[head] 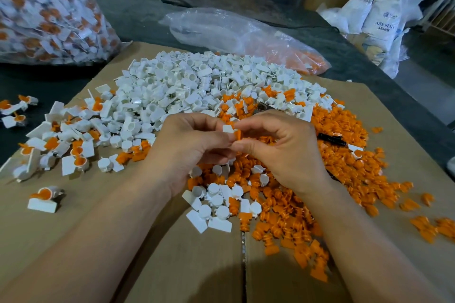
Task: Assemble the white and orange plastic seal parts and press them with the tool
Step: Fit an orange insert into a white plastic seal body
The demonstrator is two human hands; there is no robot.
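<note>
Both hands (236, 145) pinch white part (227, 128) and orange part (237, 135) above crowded piles

A flat brown cardboard sheet (152, 265) lies on the dark bench (138, 15). A pile of small white plastic seal parts (177, 91) sits toward its far edge, a pile of small orange plastic seal parts (344, 167) toward its right edge. Joined white-and-orange seals (61, 147) lie by the left edge. A big clear bag of seals (49, 10) stands at the bench's far left corner.
</note>
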